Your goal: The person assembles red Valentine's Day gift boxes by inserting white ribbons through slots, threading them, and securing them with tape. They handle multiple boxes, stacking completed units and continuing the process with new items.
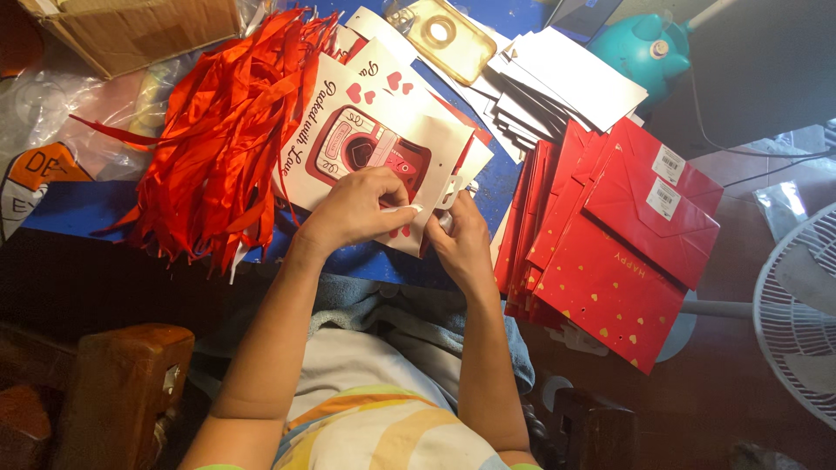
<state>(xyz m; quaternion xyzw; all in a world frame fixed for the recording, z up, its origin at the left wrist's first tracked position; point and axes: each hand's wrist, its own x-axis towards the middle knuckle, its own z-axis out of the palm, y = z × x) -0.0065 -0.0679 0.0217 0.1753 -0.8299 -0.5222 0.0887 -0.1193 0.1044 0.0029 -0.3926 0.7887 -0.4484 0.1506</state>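
The left hand [357,209] and right hand [460,239] pinch the white gift bag [374,144] at its edge; red ribbons [222,130] lie unused beside it; flat red bags [610,244] wait in a pile.

Probably a home craft table, red ribbons [222,130], gift bags [623,235], fan [797,313]

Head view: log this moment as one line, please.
left hand pinching white printed bag | right hand gripping bag's edge | red ribbons left | red envelopes right

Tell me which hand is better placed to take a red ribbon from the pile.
Probably the left hand: the ribbon pile lies just beside it, while the right hand is farther away, gripping the white bag.
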